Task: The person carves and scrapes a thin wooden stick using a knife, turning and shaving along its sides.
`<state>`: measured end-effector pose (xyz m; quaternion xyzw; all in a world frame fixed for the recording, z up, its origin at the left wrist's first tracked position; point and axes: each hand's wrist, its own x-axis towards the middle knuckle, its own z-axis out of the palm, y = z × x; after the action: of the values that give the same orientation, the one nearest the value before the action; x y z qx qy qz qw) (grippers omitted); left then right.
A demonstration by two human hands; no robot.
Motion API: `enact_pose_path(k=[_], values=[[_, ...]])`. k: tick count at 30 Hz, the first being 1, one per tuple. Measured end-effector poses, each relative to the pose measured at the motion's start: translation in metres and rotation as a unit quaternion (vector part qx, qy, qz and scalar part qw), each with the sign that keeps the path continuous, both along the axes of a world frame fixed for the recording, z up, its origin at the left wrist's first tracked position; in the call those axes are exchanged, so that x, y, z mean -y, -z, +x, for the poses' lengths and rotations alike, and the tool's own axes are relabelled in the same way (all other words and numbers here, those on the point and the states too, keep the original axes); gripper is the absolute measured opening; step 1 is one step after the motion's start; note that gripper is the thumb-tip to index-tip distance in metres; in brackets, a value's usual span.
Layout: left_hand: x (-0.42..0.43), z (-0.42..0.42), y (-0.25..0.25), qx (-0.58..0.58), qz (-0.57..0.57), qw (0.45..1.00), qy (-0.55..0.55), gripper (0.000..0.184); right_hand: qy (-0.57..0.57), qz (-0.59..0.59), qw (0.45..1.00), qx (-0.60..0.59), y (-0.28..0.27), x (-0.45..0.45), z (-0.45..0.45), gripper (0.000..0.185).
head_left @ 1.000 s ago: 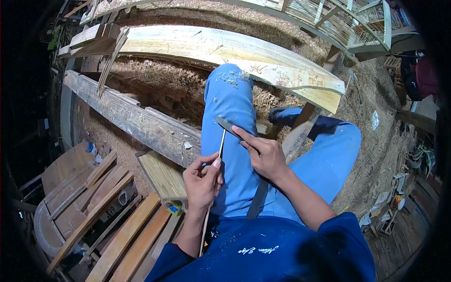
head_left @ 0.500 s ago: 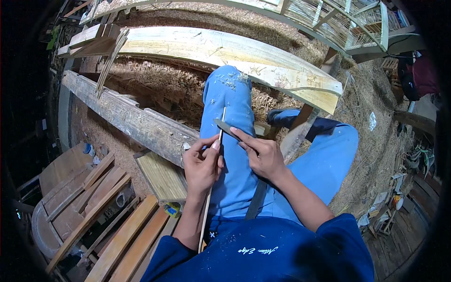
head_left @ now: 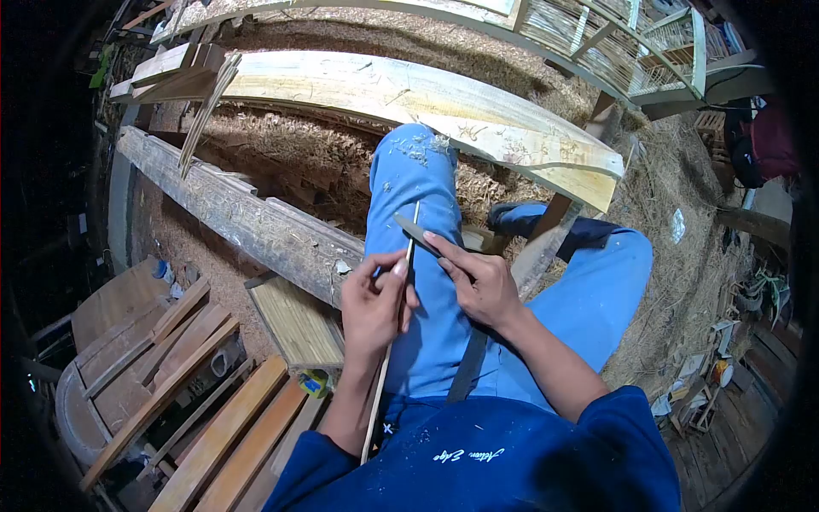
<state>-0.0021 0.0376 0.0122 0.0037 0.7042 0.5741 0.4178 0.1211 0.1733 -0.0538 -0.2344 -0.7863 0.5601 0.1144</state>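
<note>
While the left hand (head_left: 375, 299) pinches a stick (head_left: 377, 401), the right hand (head_left: 485, 288) grips a knife (head_left: 412, 229).

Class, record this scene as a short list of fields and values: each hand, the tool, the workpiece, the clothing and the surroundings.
Left hand: pinching a thin stick
Right hand: gripping a knife, index finger extended onto the blade
Tool position: blade crossing the stick, beyond the left fingertips
Workpiece position: running lengthwise over one thigh, back past the left forearm
Clothing: blue trousers, dark blue shirt
Debris: shavings on the knee
Beyond the knee: pale wooden plank
</note>
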Motion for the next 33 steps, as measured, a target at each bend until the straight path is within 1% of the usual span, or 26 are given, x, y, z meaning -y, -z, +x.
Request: enact_pose_path(k=[2, 4, 7, 8, 11, 15, 17, 20, 23, 25, 27, 29, 33], values=[[-0.008, -0.011, 0.005, 0.009, 0.001, 1.0, 0.008, 0.022, -0.014, -0.009, 1.0, 0.004, -0.002, 0.0, 0.003, 0.047], [-0.009, -0.018, 0.005, 0.034, 0.004, 0.999, 0.023, 0.023, -0.002, -0.005, 0.999, -0.034, 0.002, 0.003, 0.002, 0.047], [-0.005, -0.016, 0.006, 0.004, -0.01, 0.999, 0.047, 0.024, 0.005, 0.013, 1.0, -0.018, 0.007, 0.005, 0.002, 0.049], [-0.003, -0.015, 0.003, 0.026, -0.002, 0.999, 0.032, 0.026, 0.004, 0.012, 1.0, -0.018, 0.006, 0.006, 0.002, 0.049], [0.005, -0.008, 0.006, 0.025, 0.018, 0.999, 0.011, 0.027, -0.002, 0.031, 0.999, 0.011, 0.004, 0.005, 0.001, 0.051], [0.015, 0.006, -0.005, -0.001, -0.029, 1.0, -0.002, 0.026, 0.004, 0.04, 0.999, 0.014, 0.0, 0.004, 0.001, 0.053], [0.024, 0.011, -0.004, -0.002, -0.019, 1.0, -0.013, 0.024, 0.002, 0.033, 0.999, 0.019, 0.0, 0.005, -0.001, 0.052], [0.035, 0.017, -0.008, -0.002, -0.046, 0.999, 0.011, 0.024, 0.027, 0.039, 0.999, 0.013, 0.003, 0.004, -0.002, 0.051], [0.033, 0.017, -0.004, -0.024, -0.032, 0.999, -0.007, 0.022, 0.025, 0.05, 0.998, 0.022, 0.004, 0.004, -0.002, 0.05], [0.019, 0.01, -0.004, -0.019, -0.031, 0.999, -0.017, 0.023, 0.023, 0.025, 0.999, -0.013, 0.005, 0.004, -0.001, 0.05], [0.004, 0.0, 0.002, -0.042, -0.002, 0.999, -0.006, 0.023, 0.009, 0.026, 0.999, -0.016, 0.003, 0.001, -0.001, 0.05], [-0.011, -0.012, 0.005, -0.022, -0.006, 1.0, -0.015, 0.023, -0.003, 0.027, 1.0, -0.014, 0.001, 0.001, 0.001, 0.05], [-0.011, -0.014, 0.012, -0.012, 0.0, 1.0, -0.012, 0.025, 0.015, 0.026, 0.999, 0.019, 0.005, 0.001, -0.001, 0.05]])
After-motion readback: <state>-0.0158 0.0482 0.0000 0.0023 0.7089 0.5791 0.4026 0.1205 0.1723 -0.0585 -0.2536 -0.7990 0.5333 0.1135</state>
